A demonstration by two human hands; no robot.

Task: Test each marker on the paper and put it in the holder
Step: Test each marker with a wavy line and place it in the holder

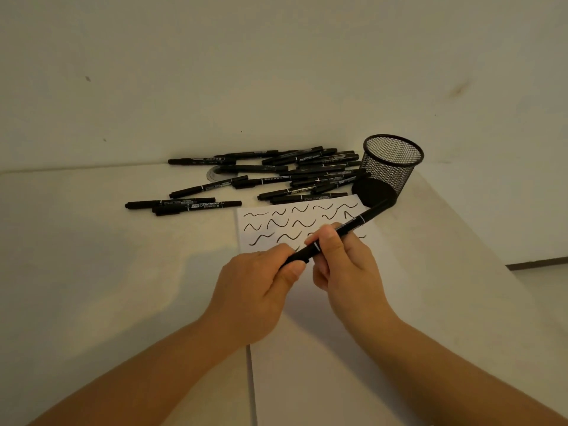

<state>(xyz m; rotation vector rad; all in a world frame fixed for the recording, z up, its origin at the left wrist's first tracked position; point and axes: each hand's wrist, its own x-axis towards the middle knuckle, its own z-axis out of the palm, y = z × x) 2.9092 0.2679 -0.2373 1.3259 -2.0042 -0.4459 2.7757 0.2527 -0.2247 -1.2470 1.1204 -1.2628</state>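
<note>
Both hands hold one black marker [353,224] above the white paper [270,229]. My left hand [258,284] pinches the marker's near end, where the cap is. My right hand [344,259] grips the barrel at its middle. The marker's far end points up and right toward the black mesh holder [390,164], which stands at the paper's far right corner. Several black squiggles cover the paper. A heap of several black markers [307,170] lies behind the paper, by the wall.
A few more markers [184,206] lie apart to the left of the paper. The white table ends at an edge [479,241] on the right, with the floor below. A seam [250,379] runs through the tabletop near me. The wall stands close behind.
</note>
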